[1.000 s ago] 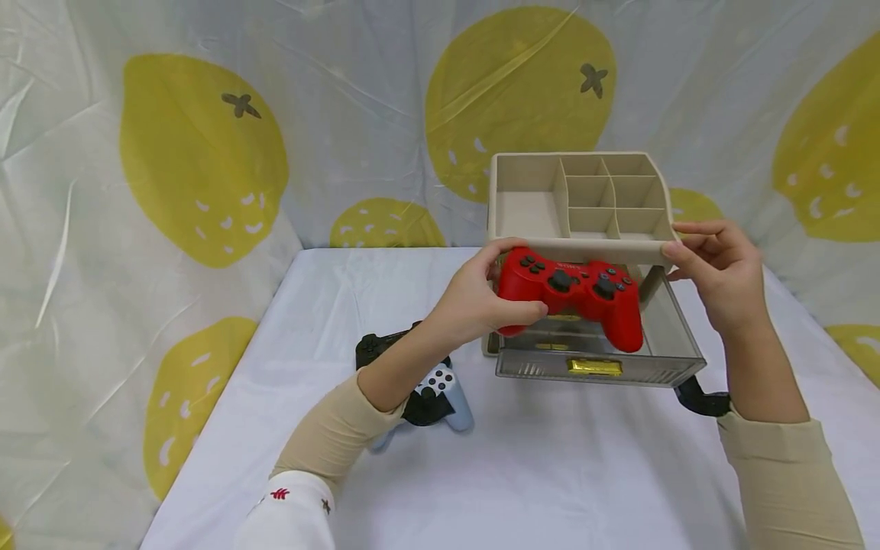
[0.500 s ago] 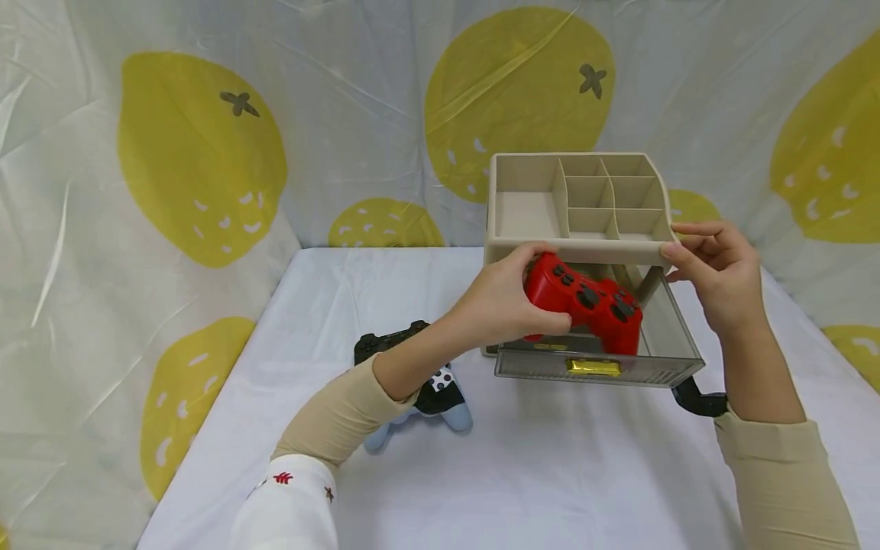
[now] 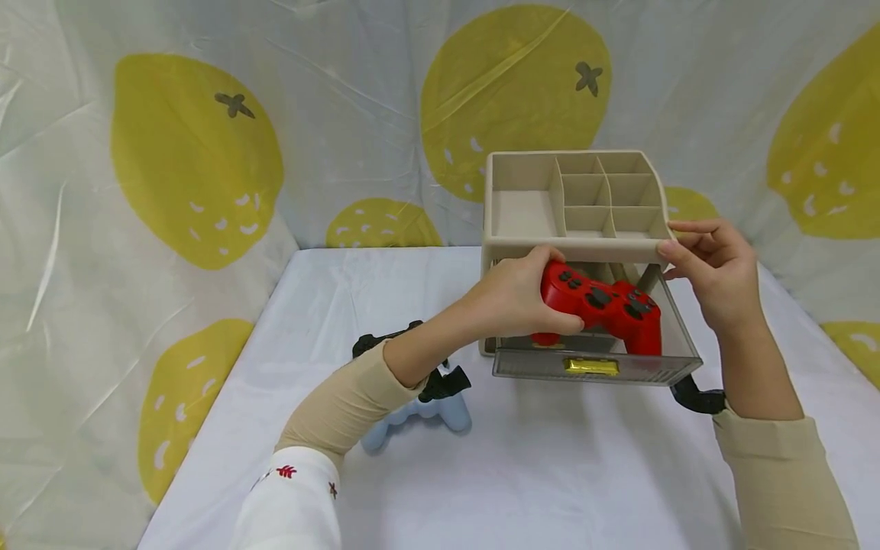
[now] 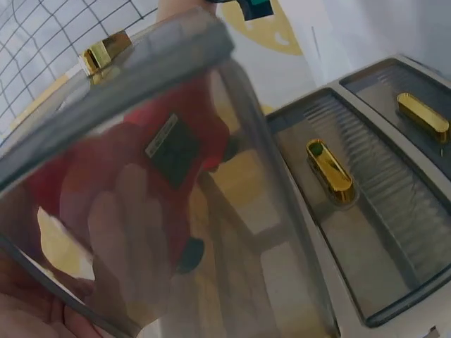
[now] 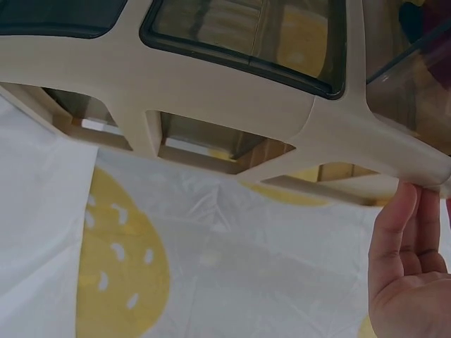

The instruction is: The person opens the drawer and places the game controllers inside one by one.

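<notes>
My left hand (image 3: pixel 512 302) grips the left end of a red game controller (image 3: pixel 605 302), fingers behind and thumb in front. The controller sits tilted within the pulled-out top drawer (image 3: pixel 512 364) of a beige desk organizer (image 3: pixel 522 214), its right grip down behind the drawer's clear front. In the left wrist view, the red controller (image 4: pixel 201 105) shows through the drawer wall. My right hand (image 3: pixel 718 275) pinches the organizer's right front top edge. The right wrist view has this hand (image 5: pixel 409 267) at the edge of the organizer's frame (image 5: pixel 225 88).
On the white table left of the organizer lie a black game controller (image 3: pixel 367 344) and a light blue one (image 3: pixel 450 412), partly covered by my left forearm. Lower drawers with gold handles (image 4: pixel 331 171) face front. A lemon-print cloth (image 3: pixel 357 114) hangs behind.
The left hand has carried the red controller rightward and slightly down into the drawer, tilting its right end lower. The right hand keeps its hold on the organizer.
</notes>
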Tool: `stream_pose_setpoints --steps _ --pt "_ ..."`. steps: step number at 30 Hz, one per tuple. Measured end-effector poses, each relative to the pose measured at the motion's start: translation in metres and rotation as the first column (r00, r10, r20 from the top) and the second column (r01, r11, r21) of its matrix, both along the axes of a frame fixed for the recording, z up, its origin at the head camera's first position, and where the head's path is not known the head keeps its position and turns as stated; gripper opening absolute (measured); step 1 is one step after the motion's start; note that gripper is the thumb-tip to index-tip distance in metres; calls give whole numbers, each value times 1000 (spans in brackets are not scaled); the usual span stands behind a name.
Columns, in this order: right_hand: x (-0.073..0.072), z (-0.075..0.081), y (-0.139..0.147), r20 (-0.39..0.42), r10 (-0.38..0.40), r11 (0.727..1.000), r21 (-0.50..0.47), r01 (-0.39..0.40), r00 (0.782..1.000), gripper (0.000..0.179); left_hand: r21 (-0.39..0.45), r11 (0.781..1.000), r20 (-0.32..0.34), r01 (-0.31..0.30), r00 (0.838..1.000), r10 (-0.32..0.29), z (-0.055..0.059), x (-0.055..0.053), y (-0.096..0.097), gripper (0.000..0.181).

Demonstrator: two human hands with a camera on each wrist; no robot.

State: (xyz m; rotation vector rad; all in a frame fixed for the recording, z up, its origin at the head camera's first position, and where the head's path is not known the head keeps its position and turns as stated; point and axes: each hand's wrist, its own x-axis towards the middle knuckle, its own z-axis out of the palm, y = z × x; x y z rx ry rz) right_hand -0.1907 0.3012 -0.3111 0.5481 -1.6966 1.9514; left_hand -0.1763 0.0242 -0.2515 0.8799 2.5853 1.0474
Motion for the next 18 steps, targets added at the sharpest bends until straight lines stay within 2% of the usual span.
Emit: stream_pose_setpoints --steps 6,10,14,18 --pt "0 0 1 -7 5 1000 -11 -5 1000 29 -171 983 -70 66 994 -79 5 -3 0 66" --pt "0 0 1 -14 15 1000 -23 -16 1000 29 -252 963 -75 93 990 -116 6 -4 1 66" --pt "1 0 0 -8 10 1000 -14 -10 1000 29 -334 938 -78 93 989 -125 7 -5 2 66" --pt "2 1 -1 2 -1 1000 -7 1 1000 28 -418 905 -118 82 983 -143 8 -4 4 65"
